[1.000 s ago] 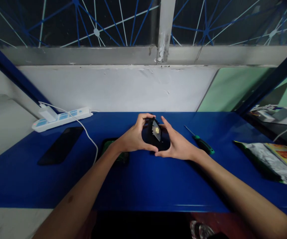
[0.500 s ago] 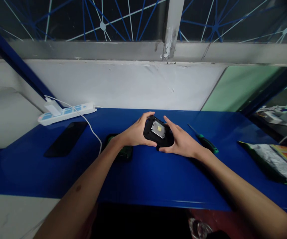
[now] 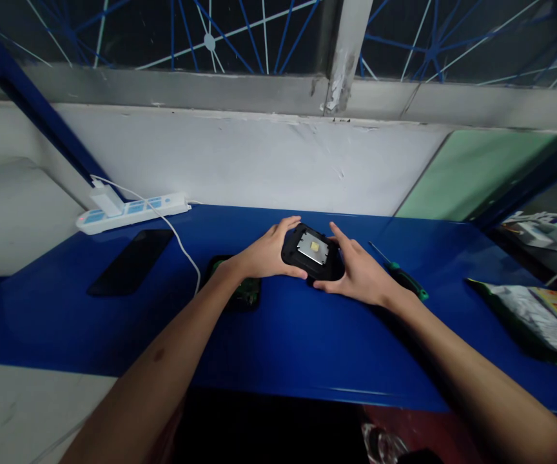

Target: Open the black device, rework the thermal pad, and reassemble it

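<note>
Between my two hands is a black plastic part (image 3: 313, 251) with a silver metal plate and a small yellowish square at its centre. My left hand (image 3: 271, 251) grips its left end, thumb at the near side and fingers at the far side. Around the right end, my right hand (image 3: 358, 269) is curled in the same way. Partly hidden under my left wrist lies a black case with green parts inside (image 3: 246, 294). To the right of my right hand, a screwdriver with a green and black handle (image 3: 407, 281) rests on the blue table (image 3: 288, 348).
A white power strip (image 3: 138, 212) with a plugged-in charger and white cable stands at the back left. Near it lies a dark phone-like slab (image 3: 131, 263). A shiny packet (image 3: 539, 319) is at the right; the wall borders the table's back.
The whole view has shifted slightly. The black part is tilted a little differently, and my right index finger stands farther off it. Both hands keep hold.
</note>
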`<state>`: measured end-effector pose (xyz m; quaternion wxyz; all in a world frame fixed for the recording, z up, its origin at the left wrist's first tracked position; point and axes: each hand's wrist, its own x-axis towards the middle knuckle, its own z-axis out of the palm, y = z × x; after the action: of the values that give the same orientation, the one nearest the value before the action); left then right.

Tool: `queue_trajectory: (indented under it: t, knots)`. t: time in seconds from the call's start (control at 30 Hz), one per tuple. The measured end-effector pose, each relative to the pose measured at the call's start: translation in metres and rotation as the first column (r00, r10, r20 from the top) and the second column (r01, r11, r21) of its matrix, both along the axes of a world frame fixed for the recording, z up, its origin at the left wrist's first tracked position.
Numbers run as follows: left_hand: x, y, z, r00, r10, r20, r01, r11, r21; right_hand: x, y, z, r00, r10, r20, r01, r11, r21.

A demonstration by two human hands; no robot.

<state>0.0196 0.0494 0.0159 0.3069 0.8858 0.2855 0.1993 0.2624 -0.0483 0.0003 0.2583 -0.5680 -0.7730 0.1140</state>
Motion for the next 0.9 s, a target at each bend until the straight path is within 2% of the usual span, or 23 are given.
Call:
queue_trajectory:
  t: [0.3, 0.4, 0.57, 0.7, 0.8, 0.9]
  knots:
    - [-0.001, -0.005, 0.006, 0.999, -0.015, -0.029, 0.015, 1.000, 0.022, 0.002, -0.004, 0.013, 0.997, 0.022, 0.075, -0.028, 0.996, 0.088]
    - [0.001, -0.010, 0.008, 0.998, -0.033, -0.054, 0.037, 0.997, 0.074, 0.005, -0.005, 0.017, 0.995, 0.055, 0.085, -0.063, 0.993, 0.100]
    - [0.007, -0.019, 0.010, 0.991, -0.092, -0.097, 0.112, 0.965, 0.235, 0.010, -0.008, 0.016, 0.988, 0.146, 0.054, -0.152, 0.981, 0.120]
    - [0.006, -0.020, 0.013, 0.994, -0.057, -0.092, 0.078, 0.964, 0.253, 0.014, -0.008, 0.013, 0.985, 0.169, 0.018, -0.170, 0.982, 0.085]
    - [-0.001, -0.017, 0.018, 0.998, 0.046, -0.052, -0.035, 0.980, 0.196, 0.016, -0.005, 0.010, 0.997, 0.074, -0.034, -0.069, 0.989, 0.129]
    - [-0.009, -0.010, 0.022, 0.986, 0.168, 0.011, -0.168, 0.970, 0.174, 0.018, -0.001, 0.004, 0.987, -0.157, -0.019, 0.158, 0.971, 0.181]
